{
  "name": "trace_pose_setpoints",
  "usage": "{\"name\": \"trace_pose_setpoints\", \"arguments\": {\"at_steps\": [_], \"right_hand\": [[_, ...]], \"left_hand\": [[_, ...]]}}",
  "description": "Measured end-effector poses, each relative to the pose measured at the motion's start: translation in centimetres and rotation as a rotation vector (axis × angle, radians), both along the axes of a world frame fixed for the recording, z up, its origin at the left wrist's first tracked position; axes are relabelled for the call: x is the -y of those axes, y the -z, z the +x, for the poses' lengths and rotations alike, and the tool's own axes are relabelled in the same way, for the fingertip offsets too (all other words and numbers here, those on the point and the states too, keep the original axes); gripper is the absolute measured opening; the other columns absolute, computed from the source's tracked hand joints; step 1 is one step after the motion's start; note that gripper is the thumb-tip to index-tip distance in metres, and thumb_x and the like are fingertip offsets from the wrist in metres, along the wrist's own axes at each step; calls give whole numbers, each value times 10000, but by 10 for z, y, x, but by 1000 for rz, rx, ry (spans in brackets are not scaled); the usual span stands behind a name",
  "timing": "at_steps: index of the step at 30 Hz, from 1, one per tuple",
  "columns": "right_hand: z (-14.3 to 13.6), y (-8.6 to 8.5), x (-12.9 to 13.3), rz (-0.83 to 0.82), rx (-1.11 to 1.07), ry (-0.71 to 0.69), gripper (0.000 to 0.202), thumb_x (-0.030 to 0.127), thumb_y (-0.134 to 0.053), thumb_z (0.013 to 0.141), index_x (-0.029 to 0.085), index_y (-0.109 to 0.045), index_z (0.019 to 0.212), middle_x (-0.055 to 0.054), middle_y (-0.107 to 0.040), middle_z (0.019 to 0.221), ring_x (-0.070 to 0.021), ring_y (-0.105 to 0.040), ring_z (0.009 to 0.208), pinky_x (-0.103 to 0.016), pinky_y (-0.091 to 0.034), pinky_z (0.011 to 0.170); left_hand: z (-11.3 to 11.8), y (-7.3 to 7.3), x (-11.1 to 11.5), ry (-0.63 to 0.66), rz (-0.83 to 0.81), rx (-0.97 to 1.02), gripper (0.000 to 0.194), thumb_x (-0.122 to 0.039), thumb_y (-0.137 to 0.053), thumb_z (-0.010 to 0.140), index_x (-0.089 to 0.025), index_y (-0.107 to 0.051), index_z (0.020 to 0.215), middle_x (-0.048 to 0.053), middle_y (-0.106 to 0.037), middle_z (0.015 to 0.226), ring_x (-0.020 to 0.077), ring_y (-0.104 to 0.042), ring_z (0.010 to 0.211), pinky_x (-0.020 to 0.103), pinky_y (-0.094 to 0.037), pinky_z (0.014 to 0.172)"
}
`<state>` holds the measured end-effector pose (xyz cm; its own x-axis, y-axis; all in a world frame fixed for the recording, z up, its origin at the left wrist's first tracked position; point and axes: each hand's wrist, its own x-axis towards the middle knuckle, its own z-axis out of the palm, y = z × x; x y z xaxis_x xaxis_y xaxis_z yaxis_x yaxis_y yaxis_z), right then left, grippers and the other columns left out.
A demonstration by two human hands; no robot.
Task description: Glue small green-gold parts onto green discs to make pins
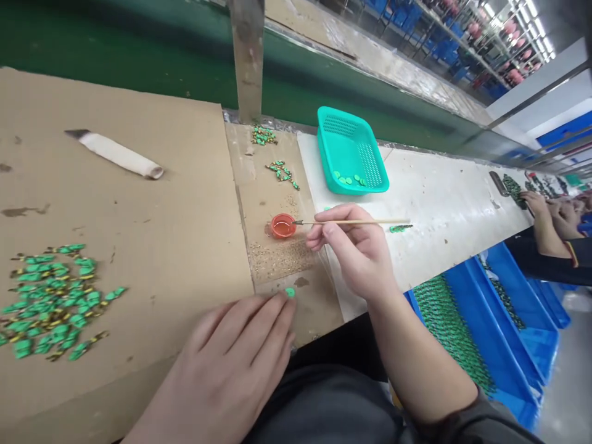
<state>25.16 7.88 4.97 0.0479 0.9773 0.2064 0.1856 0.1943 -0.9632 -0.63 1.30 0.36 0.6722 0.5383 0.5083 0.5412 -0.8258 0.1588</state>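
My right hand (349, 243) is closed around a thin wooden brush (370, 221), whose dark tip is at the right rim of a small red cup (282, 226) with liquid in it. Palm down near the table's front edge, my left hand (245, 345) has its fingers together, and a small green disc (290, 292) shows at its fingertips. Whether the fingers pinch the disc is hard to see. Small green pieces with dark and yellow parts (60, 296) lie in a loose pile on the cardboard at the left.
A turquoise basket (354, 157) holding several green discs stands behind my right hand. A white tube with a dark tip (120, 154) lies on the cardboard (185, 203). Blue bins (499, 333) are at the right, below the table. Another person's hand (536, 203) is at the far right.
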Motion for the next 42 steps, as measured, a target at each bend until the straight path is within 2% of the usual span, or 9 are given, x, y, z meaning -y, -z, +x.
{"name": "trace_pose_setpoints", "arguments": {"at_steps": [3,6,9,18,22,32,36,42], "right_hand": [[-6,6,-6,160,254,60,178,415,-708,1238,273,-724,1132,-13,-841,1024,-157,-842,824,-333,-751,786],[-11,9,-10,341,466,94,191,371,-664,1276,291,-731,1116,-13,-841,1016,-167,-834,865,-343,-726,806],[-13,11,-12,389,556,92,179,338,-671,1282,301,-734,1119,-8,-831,1022,-173,-816,891,-349,-687,815],[-16,15,-15,371,610,98,257,429,-617,1312,299,-712,1112,-14,-813,1011,-176,-793,861,-359,-660,798],[-16,13,-15,366,618,89,237,418,-630,1308,303,-704,1114,-14,-826,1026,-177,-802,874,-358,-664,804],[-17,12,-17,365,646,69,254,393,-610,1313,295,-696,1095,-12,-833,1010,-171,-805,879,-357,-670,820],[-18,11,-16,379,602,63,238,373,-626,1310,300,-692,1094,-8,-840,1040,-167,-816,898,-359,-671,823],[-12,14,2,405,442,172,134,449,-629,1307,343,-685,1247,-12,-795,1019,-219,-826,923,-455,-696,860]], "left_hand": [[0,8,7,-25,-59,74,350,-238,-578,1205,-186,-861,1403,99,-877,1467,329,-743,1337,536,-517,1149],[0,19,14,-44,-121,135,384,-246,-555,1206,-190,-844,1451,104,-846,1545,330,-727,1408,544,-507,1206],[-1,29,19,-53,-150,170,421,-246,-528,1196,-197,-831,1484,96,-818,1610,335,-712,1450,550,-507,1227],[0,37,20,-65,-122,192,422,-264,-531,1194,-205,-819,1497,79,-814,1630,326,-729,1414,550,-519,1200],[-1,40,23,-64,-128,188,446,-260,-534,1187,-214,-810,1534,72,-798,1664,329,-730,1433,557,-523,1216],[-3,38,22,-64,-131,170,436,-295,-591,1173,-233,-813,1542,61,-792,1673,330,-747,1422,538,-546,1242],[-4,40,25,-74,-157,161,427,-326,-641,1158,-282,-812,1547,38,-792,1683,329,-749,1446,521,-555,1259],[-5,44,28,-94,-212,186,567,-359,-746,1111,-357,-758,1677,71,-822,1620,357,-788,1454,524,-646,1244]]}}
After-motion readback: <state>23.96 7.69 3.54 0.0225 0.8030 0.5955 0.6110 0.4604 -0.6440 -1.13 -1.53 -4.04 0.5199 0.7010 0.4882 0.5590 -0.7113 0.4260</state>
